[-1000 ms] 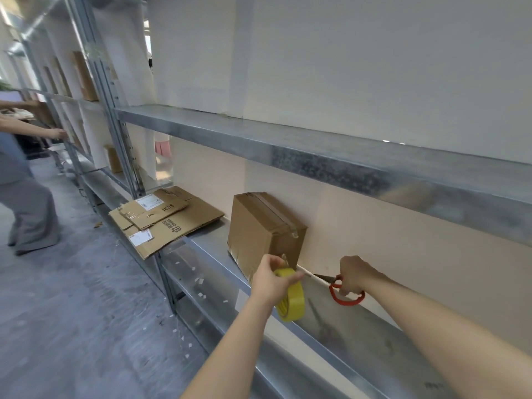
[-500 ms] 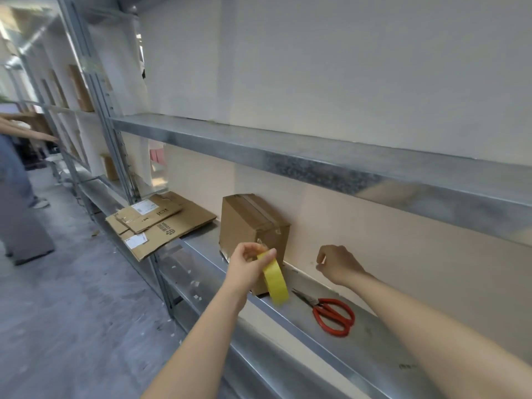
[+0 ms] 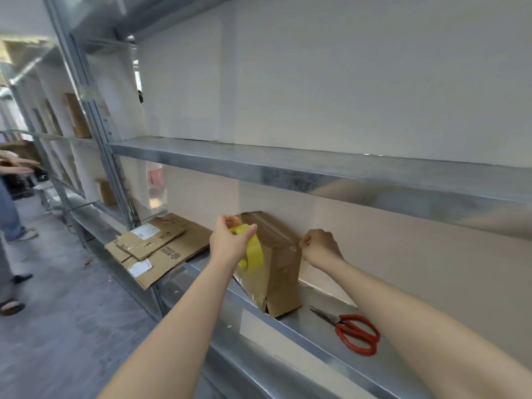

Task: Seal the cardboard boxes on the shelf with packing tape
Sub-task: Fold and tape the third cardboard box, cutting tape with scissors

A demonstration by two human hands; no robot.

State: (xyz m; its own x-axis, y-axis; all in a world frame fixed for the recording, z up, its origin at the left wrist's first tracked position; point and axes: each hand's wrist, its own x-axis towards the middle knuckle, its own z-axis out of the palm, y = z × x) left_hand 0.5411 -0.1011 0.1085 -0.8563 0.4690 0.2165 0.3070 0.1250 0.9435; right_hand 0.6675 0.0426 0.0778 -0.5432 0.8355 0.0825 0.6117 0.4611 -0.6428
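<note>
Your left hand (image 3: 227, 243) has the tape (image 3: 254, 254). The fingers curl over the top of the yellow roll with the thumb on its near side, so it's a solid grip. You're holding the roll up against the front face of the box (image 3: 283, 272), near its top edge.

The box stands upright on the shelf (image 3: 325, 338), right between your two hands and back against the wall panel. A clear strip already runs along its top, and its bottom flap gapes a bit at the near corner.

Your right hand (image 3: 319, 246) is at the box's top right corner with the fingers curled in tight and thumb and forefinger close together. Honestly I can't tell if it's pinching a tape end or just touching the cardboard there.

The scissors (image 3: 357, 332) have red handles and lie flat on the shelf below your right forearm, apart from the box. Some flattened cardboard (image 3: 169, 251) is stacked to the left of your left hand, hanging over the shelf edge. A person (image 3: 7, 208) stands way off further left.
</note>
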